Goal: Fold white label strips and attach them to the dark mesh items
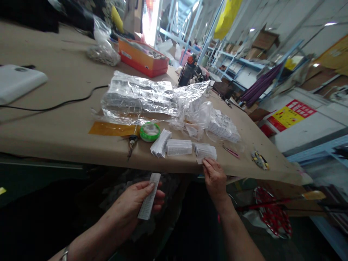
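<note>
My left hand (144, 197) is closed on a narrow white paper strip (148, 204) with printed lines, in front of the table's edge. The thumb presses the strip against the fingers. At the edge, my right hand (216, 177) has its fingertips pinched on the near end of a paper strip at the right stack of paper strips (206, 150). Left of it lie a middle stack (179, 147) and a slanted, fanned-out left stack (161, 144). Beside them sits a green-rimmed round container (149, 132) with pale contents.
Clear plastic bags (141, 94) cover the table's middle. A soldering-iron-like tool (131, 146) lies near the front edge, by an amber sheet (111, 129). To the right are pink tweezers (231, 150) and yellow-grey pliers (260, 160). An orange box (144, 59) stands behind.
</note>
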Demonstrator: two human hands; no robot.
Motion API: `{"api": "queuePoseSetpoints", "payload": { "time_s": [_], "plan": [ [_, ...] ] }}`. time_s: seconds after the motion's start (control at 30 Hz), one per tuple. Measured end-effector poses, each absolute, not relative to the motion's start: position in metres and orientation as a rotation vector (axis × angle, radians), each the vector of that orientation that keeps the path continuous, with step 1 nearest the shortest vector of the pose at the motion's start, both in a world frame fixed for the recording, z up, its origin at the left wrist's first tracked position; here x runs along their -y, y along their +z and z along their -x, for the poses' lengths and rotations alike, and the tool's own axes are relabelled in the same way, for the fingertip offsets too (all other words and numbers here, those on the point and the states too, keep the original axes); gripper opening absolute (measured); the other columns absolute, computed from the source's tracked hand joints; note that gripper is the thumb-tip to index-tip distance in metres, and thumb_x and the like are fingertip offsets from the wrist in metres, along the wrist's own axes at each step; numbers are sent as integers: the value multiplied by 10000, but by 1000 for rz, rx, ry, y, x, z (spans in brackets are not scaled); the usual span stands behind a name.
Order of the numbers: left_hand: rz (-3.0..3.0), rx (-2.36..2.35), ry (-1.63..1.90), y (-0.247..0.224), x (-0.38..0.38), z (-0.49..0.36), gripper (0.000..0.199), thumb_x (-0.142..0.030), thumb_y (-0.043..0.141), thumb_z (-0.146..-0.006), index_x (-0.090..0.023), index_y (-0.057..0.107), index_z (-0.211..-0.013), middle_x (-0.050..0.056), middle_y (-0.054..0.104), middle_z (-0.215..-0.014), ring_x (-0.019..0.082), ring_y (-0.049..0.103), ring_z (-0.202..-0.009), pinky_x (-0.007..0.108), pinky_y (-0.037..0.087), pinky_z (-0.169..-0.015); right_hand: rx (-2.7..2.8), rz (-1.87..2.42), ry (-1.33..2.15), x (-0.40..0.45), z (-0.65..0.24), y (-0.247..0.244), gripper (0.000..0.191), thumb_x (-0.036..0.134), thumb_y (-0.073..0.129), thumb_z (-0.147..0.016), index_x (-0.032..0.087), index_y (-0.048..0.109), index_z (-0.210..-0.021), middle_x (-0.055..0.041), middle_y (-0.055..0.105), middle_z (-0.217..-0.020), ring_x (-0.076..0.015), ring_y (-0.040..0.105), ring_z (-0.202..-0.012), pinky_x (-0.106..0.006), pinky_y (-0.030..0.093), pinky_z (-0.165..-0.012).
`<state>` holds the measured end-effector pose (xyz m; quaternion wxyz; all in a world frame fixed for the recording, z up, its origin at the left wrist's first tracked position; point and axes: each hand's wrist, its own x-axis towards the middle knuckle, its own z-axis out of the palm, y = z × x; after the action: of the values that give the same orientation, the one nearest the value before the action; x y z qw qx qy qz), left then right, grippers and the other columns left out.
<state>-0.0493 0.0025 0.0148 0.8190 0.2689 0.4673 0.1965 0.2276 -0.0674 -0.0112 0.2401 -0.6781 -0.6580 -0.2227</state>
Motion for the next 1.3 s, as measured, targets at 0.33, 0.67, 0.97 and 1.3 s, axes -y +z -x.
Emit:
{"api": "queuePoseSetpoints", "payload": {
  "time_s": [0.33,0.67,0.97,1.3],
  "plan": [
    [-537,-970,372,24,-1,51,131,-194,608,-819,-77,612,-877,115,680,-743,149,637,-573,260,554,-565,1521,1525,-452,67,-199,12,140,155,564,-870,212,659,-955,-62,651,-969,-217,591,-987,-430,473,-887],
    [-412,-678,512,21,-3,59,113,-128,672,-705,-71,677,-803,62,636,-685,112,582,-533,210,478,-510,2029,1072,-49,43,-88,5,182,154,557,-879,267,680,-950,-24,658,-886,-200,553,-989,-414,481,-882],
    [-297,-643,568,22,-5,67,88,-134,667,-704,-58,677,-747,44,606,-634,78,524,-487,177,400,-459,2163,1018,23,39,-86,2,167,167,534,-899,237,684,-927,-25,690,-923,-200,551,-1054,-409,468,-924],
    [-339,-683,559,21,-1,71,99,-159,634,-770,-74,653,-817,56,617,-689,92,557,-531,180,422,-484,2119,1032,200,46,-85,3,248,210,638,-837,211,611,-1084,-57,660,-1025,-259,512,-1113,-453,441,-950]
  ]
}}
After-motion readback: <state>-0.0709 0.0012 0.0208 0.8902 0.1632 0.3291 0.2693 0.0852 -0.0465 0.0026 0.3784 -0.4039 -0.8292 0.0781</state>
